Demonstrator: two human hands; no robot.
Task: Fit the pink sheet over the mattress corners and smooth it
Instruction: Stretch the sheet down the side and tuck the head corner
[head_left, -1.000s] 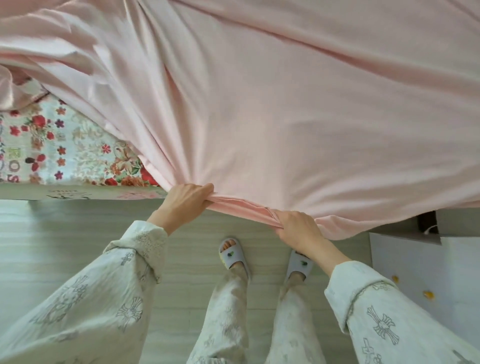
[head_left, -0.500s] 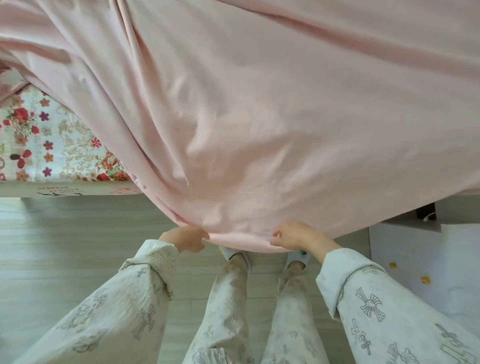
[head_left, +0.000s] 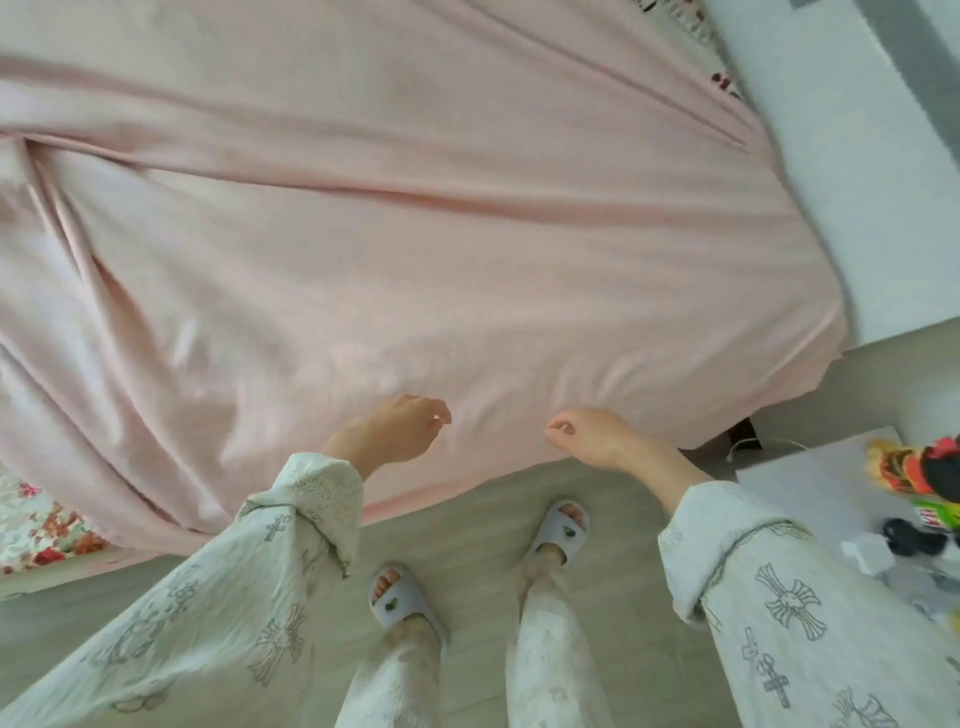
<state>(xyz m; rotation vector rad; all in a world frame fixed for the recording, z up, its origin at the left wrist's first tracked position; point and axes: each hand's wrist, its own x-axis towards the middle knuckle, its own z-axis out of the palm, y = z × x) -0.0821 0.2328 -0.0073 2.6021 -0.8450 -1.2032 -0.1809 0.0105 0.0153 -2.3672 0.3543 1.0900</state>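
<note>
**Both hands loose over the near edge of the pink sheet**

The left hand (head_left: 397, 434) hangs with its fingers loosely curled, its grip holding nothing, just above the pink sheet (head_left: 415, 249). The right hand (head_left: 597, 436) is the same: fingers relaxed and bent, pinching nothing, at the sheet's near edge. The sheet covers most of the bed, rumpled in long folds on the left, its edge hanging toward the floor (head_left: 467, 519). A flowered mattress (head_left: 47, 540) shows uncovered at the lower left. Two slippers (head_left: 558, 530) stand on the floor. At right a white desk (head_left: 810, 467) carries blurred colourful items (head_left: 914, 467); their labels cannot be read.
</note>
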